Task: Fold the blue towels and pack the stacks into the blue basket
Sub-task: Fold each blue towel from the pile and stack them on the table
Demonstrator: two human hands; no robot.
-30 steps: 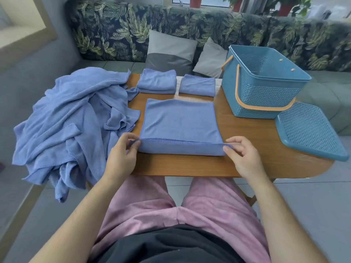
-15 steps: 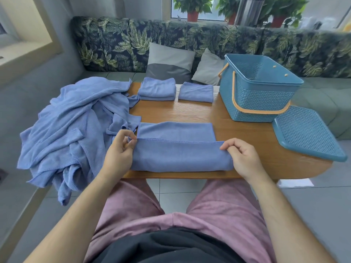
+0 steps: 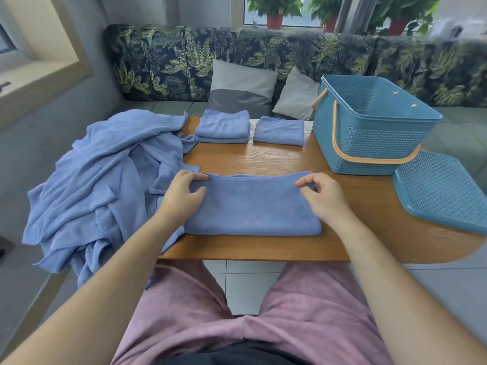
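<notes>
The half-folded towel (image 3: pixel 253 206) lies flat on the table (image 3: pixel 263 159) near its front edge. The left grip (image 3: pixel 181 196) pinches its far left corner, and the right grip (image 3: pixel 320 196) pinches its far right corner. The folded stack (image 3: pixel 223 126) sits beyond, and the basket (image 3: pixel 369 143) stands at the right.

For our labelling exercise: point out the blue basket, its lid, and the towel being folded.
blue basket (image 3: pixel 374 144): head view, front woven wall.
lid (image 3: pixel 442 192): head view, mesh surface.
towel being folded (image 3: pixel 253 206): head view, centre of cloth.
</notes>
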